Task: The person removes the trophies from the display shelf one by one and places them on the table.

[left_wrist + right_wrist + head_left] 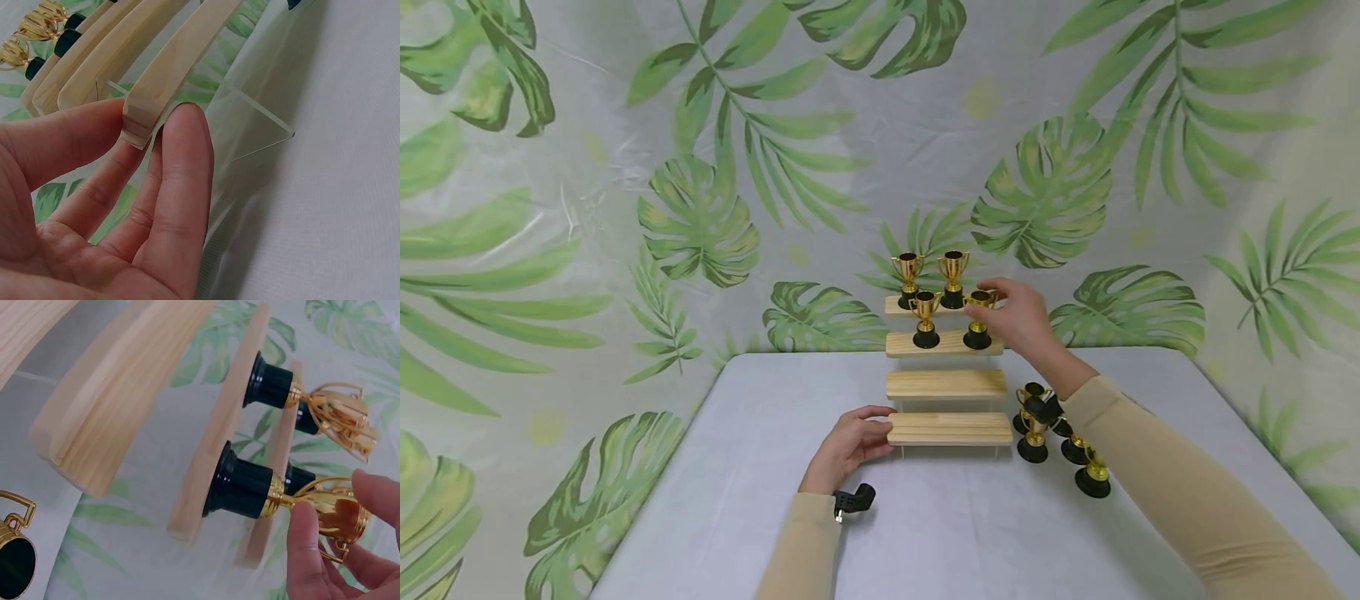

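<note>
A stepped wooden display stand (950, 428) with clear supports stands on the table. My right hand (1017, 317) pinches the cup of a small gold trophy (337, 515), whose black base sits on the second shelf from the top (951, 342). To its left on that shelf is another trophy (926, 321); two more trophies (953, 279) stand on the top shelf. At the lowest shelf's left end, my left hand (852, 446) grips the wooden board (150, 106) between thumb and fingers. The two lower shelves bear nothing.
Several more gold trophies (1033, 442) stand on the white table (700, 517) right of the stand, partly hidden under my right forearm. Behind the stand hangs a leaf-patterned sheet (820, 167). Each wrist wears a small black camera (855, 498).
</note>
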Available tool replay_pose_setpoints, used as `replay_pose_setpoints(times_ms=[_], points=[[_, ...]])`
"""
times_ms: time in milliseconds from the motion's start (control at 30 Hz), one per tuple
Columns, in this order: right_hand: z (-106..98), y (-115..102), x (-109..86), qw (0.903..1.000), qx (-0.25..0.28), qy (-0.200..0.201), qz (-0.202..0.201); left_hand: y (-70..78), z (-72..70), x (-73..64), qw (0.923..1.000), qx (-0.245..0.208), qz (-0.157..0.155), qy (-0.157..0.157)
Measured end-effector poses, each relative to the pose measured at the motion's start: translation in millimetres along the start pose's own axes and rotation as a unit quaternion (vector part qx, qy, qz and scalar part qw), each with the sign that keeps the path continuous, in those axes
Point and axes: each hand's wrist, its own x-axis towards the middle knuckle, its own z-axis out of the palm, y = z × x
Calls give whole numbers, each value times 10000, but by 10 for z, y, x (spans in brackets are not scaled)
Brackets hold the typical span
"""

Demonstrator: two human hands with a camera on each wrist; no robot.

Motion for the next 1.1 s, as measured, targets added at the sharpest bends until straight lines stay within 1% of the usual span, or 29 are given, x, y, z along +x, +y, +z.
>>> replay_pose_setpoints(times_ms=[133, 200, 300, 467, 733, 1100], points=[[-10, 10, 9, 9997, 177, -81, 149, 4, 18, -2, 10000, -19, -27, 5], [-12, 16, 13, 9996, 155, -104, 193, 8, 28, -5, 10000, -17, -45, 17], [-21, 28, 16, 9999, -100, -69, 75, 11, 40, -11, 10000, 24, -22, 3], [-19, 42, 33, 9987, -461, 100, -183, 15, 45, -23, 10000, 34, 12, -22], [45, 22, 62, 9973, -540, 342, -368, 20, 16, -41, 9999, 114, 96, -36], [60, 59, 28, 9969, -599, 405, -306, -22, 1, -30, 9998, 128, 115, -80]])
